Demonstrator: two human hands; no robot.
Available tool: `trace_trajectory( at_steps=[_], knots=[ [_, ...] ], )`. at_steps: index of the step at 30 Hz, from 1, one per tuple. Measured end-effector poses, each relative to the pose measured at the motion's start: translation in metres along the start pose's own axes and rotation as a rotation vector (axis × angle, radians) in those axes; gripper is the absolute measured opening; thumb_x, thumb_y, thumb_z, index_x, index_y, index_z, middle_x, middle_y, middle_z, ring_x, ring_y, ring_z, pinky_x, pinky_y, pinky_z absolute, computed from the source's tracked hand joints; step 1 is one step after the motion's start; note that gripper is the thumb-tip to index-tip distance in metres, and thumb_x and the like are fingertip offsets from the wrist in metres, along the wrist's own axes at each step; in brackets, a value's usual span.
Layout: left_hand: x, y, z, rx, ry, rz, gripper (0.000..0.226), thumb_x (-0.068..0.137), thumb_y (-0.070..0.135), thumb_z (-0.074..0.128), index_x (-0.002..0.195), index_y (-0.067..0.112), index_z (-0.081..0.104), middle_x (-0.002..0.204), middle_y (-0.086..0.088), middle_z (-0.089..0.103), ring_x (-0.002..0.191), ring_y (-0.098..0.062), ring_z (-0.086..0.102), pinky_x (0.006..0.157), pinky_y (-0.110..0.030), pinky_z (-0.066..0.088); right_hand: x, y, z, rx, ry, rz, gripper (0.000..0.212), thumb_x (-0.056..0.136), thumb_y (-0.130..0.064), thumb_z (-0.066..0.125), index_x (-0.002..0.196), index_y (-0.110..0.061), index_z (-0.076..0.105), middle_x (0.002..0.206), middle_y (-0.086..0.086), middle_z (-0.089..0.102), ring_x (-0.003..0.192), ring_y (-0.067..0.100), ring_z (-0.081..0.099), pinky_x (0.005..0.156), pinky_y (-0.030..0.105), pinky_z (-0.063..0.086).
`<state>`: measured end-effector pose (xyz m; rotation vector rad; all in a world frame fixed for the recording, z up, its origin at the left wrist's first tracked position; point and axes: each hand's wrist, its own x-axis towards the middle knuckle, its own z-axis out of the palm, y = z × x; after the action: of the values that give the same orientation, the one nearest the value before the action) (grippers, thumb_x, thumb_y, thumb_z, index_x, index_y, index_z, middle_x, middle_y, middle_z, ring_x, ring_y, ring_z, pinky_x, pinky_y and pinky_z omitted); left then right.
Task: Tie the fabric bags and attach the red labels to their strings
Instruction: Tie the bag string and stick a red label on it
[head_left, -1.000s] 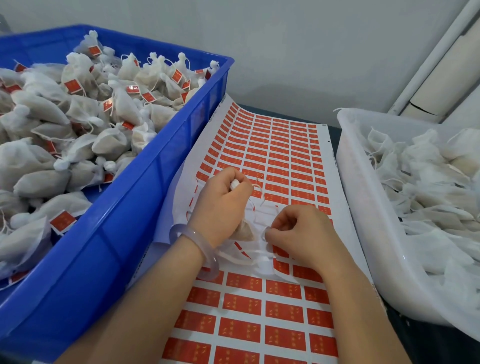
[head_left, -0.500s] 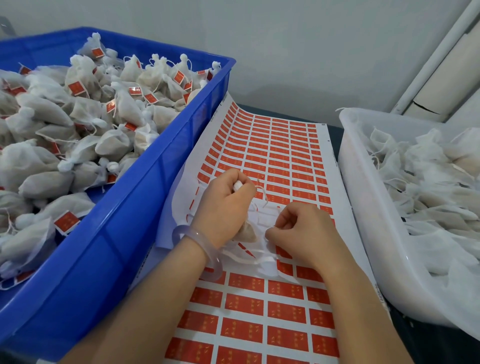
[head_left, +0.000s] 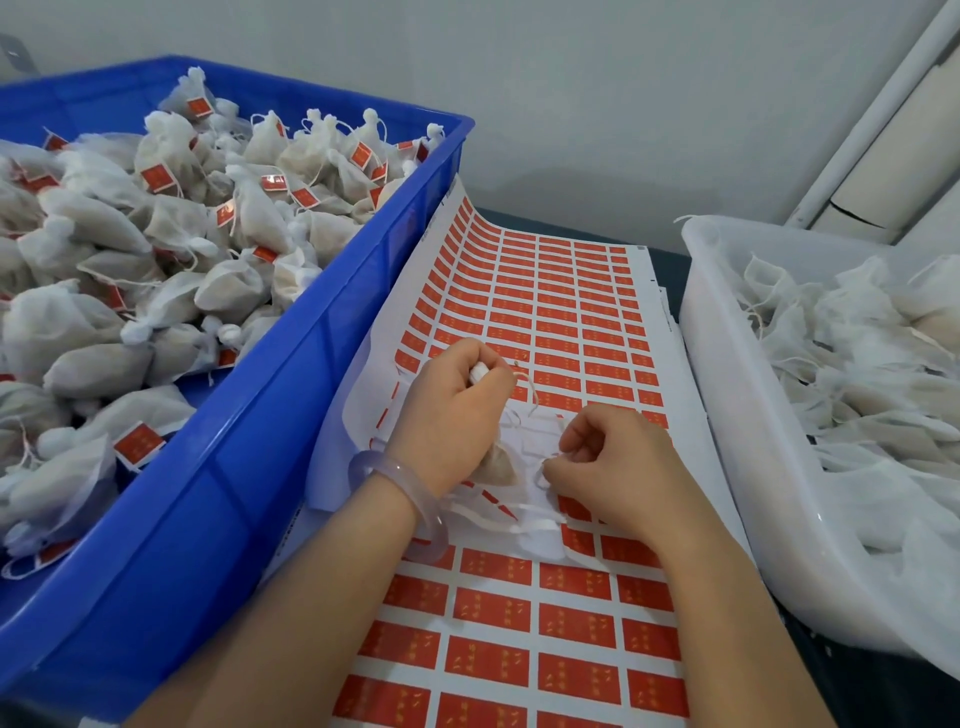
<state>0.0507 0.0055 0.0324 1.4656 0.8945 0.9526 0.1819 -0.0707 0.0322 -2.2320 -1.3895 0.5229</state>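
The left grip (head_left: 457, 415) is curled round a bag (head_left: 497, 464) above the label sheet (head_left: 550, 291). The bag's bunched top pokes out by the thumb, and its string (head_left: 531, 387) trails over the sheet. The right grip (head_left: 618, 467) pinches thumb and forefinger at the sheet's peeled patch; what they hold I cannot tell. A blue crate (head_left: 234, 467) of labelled bags (head_left: 228, 291) sits left, a white bin (head_left: 727, 415) of loose bags (head_left: 857, 374) right.
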Motion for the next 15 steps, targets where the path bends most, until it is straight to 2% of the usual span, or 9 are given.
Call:
trace_trajectory(
  at_steps=[5,11,15],
  knots=[
    [0.0007,0.0,-0.0003,-0.008,0.001,-0.002,0.018,0.095,0.019,0.048,0.079,0.026,0.054,0.059,0.027,0.058,0.051,0.006,0.054,0.05,-0.008,0.047,0.0003,0.0041,-0.0024,0.022,-0.003,-0.011,0.019,0.079,-0.02,0.069,0.076,-0.029,0.052,0.078,-0.011,0.058,0.07,0.007,0.057,0.061,0.014,0.043],
    [0.0004,-0.0009,-0.0006,-0.012,-0.006,0.009,0.018,0.096,0.018,0.048,0.079,0.024,0.054,0.059,0.029,0.058,0.053,0.006,0.054,0.049,-0.006,0.045,0.0015,0.0005,0.001,-0.03,-0.003,-0.007,0.021,0.073,-0.032,0.072,0.076,-0.03,0.052,0.078,-0.012,0.058,0.072,0.008,0.057,0.071,0.025,0.052],
    [0.0008,-0.0003,0.0005,-0.004,-0.008,0.013,0.018,0.096,0.019,0.047,0.079,0.024,0.054,0.059,0.03,0.058,0.053,0.007,0.055,0.048,-0.006,0.044,0.006,-0.0006,0.0002,-0.03,0.0,0.0,0.019,0.074,-0.027,0.071,0.077,-0.029,0.052,0.078,-0.011,0.058,0.071,0.008,0.057,0.066,0.022,0.049]
  ],
)
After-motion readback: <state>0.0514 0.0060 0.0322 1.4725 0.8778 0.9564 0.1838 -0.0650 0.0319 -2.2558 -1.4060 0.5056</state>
